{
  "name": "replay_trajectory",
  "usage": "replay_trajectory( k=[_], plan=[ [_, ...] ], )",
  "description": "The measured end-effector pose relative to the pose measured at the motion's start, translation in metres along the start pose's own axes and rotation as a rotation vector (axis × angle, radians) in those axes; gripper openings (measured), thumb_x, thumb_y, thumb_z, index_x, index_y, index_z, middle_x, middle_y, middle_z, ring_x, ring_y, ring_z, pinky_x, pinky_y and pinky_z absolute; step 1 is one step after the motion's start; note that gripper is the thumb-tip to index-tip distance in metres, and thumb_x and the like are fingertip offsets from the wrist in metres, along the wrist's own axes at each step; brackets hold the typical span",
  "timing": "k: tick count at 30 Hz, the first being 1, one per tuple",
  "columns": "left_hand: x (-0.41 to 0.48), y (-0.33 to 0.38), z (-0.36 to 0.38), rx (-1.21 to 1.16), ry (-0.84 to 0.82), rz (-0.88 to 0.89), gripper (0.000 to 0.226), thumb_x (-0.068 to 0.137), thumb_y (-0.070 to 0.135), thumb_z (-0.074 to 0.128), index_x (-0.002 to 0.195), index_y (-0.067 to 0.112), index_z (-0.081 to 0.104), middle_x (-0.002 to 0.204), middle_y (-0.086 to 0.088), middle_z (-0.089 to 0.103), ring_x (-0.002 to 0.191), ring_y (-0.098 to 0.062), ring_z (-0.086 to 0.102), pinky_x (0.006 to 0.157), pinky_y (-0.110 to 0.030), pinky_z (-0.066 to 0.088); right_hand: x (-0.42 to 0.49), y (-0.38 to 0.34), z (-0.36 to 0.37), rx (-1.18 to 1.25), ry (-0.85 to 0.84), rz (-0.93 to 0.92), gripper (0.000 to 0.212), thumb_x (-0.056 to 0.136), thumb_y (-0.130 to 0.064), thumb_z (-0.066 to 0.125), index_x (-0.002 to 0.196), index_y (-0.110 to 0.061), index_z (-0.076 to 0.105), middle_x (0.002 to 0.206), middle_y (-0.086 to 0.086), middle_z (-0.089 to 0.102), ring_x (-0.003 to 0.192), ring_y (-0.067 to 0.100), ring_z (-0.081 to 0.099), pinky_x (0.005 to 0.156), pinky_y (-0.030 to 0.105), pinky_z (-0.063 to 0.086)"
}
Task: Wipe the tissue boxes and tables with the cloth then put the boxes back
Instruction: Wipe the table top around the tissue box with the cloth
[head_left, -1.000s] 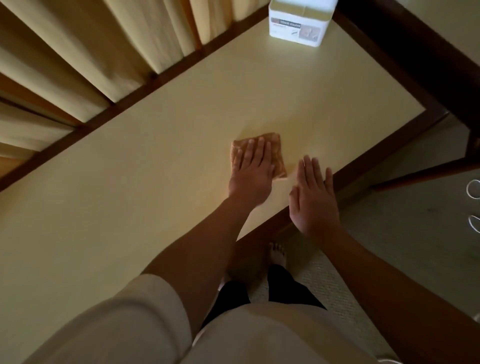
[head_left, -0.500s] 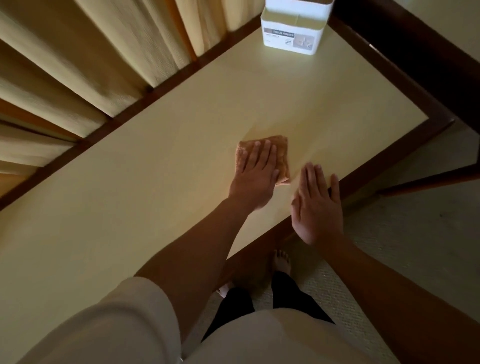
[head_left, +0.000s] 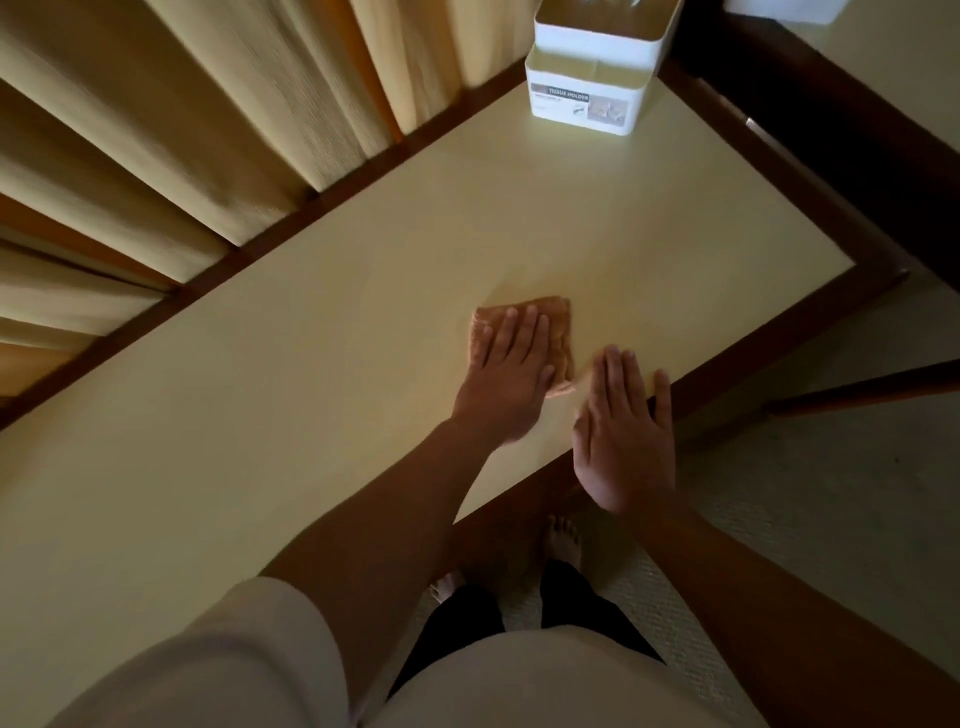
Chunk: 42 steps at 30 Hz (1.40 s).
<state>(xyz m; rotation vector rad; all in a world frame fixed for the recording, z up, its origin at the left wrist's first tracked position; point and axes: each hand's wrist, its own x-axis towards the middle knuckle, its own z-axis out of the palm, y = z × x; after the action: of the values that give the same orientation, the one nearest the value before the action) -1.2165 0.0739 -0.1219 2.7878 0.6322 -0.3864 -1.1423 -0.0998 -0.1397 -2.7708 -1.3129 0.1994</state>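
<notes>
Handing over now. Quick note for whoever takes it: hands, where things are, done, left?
Left hand: flat, pressing the folded orange-brown cloth on the cream table top with dark wood rim.
Right hand: flat, empty, at the table's near edge.
White plastic tissue box: upright at the far corner, on the table.
Done: table wipe under way; how much, cannot tell.
Left: likely finish table, wipe box, set it back.

One wide-angle view from the person's head looks steeply down from close above the worktop (head_left: 322, 395), which fills most of the frame. It faces the curtains (head_left: 171, 130) beyond the far edge, with floor (head_left: 831, 493) at right.
</notes>
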Motion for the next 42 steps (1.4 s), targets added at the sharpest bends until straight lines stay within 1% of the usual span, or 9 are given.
replay_trajectory(
  k=[4, 7, 10, 15, 20, 25, 30, 35, 42],
  plan=[
    [-0.051, -0.004, 0.029, 0.068, 0.104, 0.111, 0.063, 0.111, 0.040, 0.017, 0.166, 0.010, 0.014, 0.175, -0.009, 0.015, 0.163, -0.030, 0.007, 0.131, -0.053, 0.014, 0.000, 0.000, -0.001, 0.002, 0.003, -0.004, 0.072, 0.105, -0.040, 0.025, 0.164, -0.002, 0.012, 0.173, 0.016, 0.008, 0.161, 0.030, 0.002, 0.127, 0.060, 0.004],
    [-0.067, -0.016, 0.034, 0.096, 0.104, 0.137, 0.062, 0.112, 0.041, 0.018, 0.166, 0.012, 0.012, 0.175, -0.007, 0.013, 0.163, -0.028, 0.005, 0.131, -0.051, 0.013, 0.000, -0.001, -0.003, 0.018, 0.003, 0.004, 0.072, 0.104, -0.039, 0.027, 0.164, -0.002, 0.012, 0.173, 0.016, 0.009, 0.161, 0.030, 0.004, 0.127, 0.059, 0.005],
    [-0.055, -0.018, 0.028, 0.093, 0.095, 0.029, 0.063, 0.111, 0.042, 0.015, 0.167, 0.012, 0.018, 0.175, -0.005, 0.014, 0.163, -0.026, 0.003, 0.131, -0.050, 0.015, 0.000, -0.001, -0.002, 0.018, 0.006, 0.003, 0.073, 0.103, -0.039, 0.028, 0.164, -0.003, 0.010, 0.173, 0.015, 0.008, 0.161, 0.029, 0.003, 0.127, 0.059, 0.005],
    [-0.031, -0.003, 0.015, -0.043, 0.038, -0.145, 0.073, 0.102, 0.047, -0.004, 0.167, 0.014, -0.003, 0.177, -0.003, -0.005, 0.162, -0.023, -0.013, 0.131, -0.045, -0.008, 0.000, -0.002, -0.002, 0.027, 0.017, 0.002, 0.071, 0.105, -0.039, 0.026, 0.164, -0.003, 0.010, 0.173, 0.015, 0.007, 0.161, 0.029, 0.003, 0.127, 0.059, 0.003],
    [-0.068, 0.006, 0.038, 0.113, 0.123, 0.012, 0.064, 0.112, 0.041, 0.015, 0.167, 0.009, 0.019, 0.175, -0.010, 0.017, 0.163, -0.030, 0.009, 0.130, -0.053, 0.016, -0.001, -0.001, -0.002, 0.021, 0.029, -0.001, 0.069, 0.105, -0.039, 0.024, 0.163, -0.002, 0.015, 0.172, 0.016, 0.012, 0.160, 0.031, 0.008, 0.127, 0.058, 0.005],
    [-0.083, -0.016, 0.038, 0.104, 0.089, -0.037, 0.065, 0.112, 0.044, 0.012, 0.168, 0.013, 0.014, 0.176, -0.004, 0.009, 0.163, -0.026, 0.001, 0.131, -0.050, 0.011, 0.000, -0.001, -0.003, 0.017, 0.021, -0.003, 0.070, 0.104, -0.039, 0.022, 0.164, -0.003, 0.014, 0.172, 0.016, 0.012, 0.160, 0.031, 0.010, 0.127, 0.059, 0.007],
    [-0.063, -0.003, 0.029, -0.058, 0.101, -0.255, 0.071, 0.105, 0.046, -0.001, 0.169, 0.014, 0.002, 0.177, -0.004, -0.001, 0.163, -0.025, -0.007, 0.131, -0.047, -0.005, -0.001, -0.001, 0.000, 0.016, 0.052, -0.004, 0.069, 0.105, -0.037, 0.023, 0.164, -0.003, 0.015, 0.171, 0.017, 0.014, 0.160, 0.032, 0.012, 0.127, 0.059, 0.007],
    [-0.098, 0.003, 0.046, 0.037, 0.114, -0.074, 0.064, 0.112, 0.042, 0.015, 0.168, 0.012, 0.016, 0.176, -0.005, 0.014, 0.163, -0.026, 0.005, 0.131, -0.051, 0.016, -0.002, -0.002, 0.001, 0.015, 0.049, -0.003, 0.067, 0.106, -0.038, 0.021, 0.163, -0.001, 0.017, 0.171, 0.018, 0.016, 0.160, 0.032, 0.013, 0.127, 0.059, 0.008],
    [-0.052, 0.012, 0.024, -0.107, 0.119, -0.315, 0.077, 0.099, 0.047, -0.010, 0.169, 0.015, -0.001, 0.177, -0.003, -0.005, 0.163, -0.025, -0.011, 0.128, -0.044, -0.013, -0.002, -0.002, -0.001, 0.028, 0.060, -0.005, 0.068, 0.105, -0.038, 0.023, 0.163, -0.003, 0.015, 0.171, 0.017, 0.016, 0.159, 0.032, 0.014, 0.127, 0.059, 0.007]
  ],
)
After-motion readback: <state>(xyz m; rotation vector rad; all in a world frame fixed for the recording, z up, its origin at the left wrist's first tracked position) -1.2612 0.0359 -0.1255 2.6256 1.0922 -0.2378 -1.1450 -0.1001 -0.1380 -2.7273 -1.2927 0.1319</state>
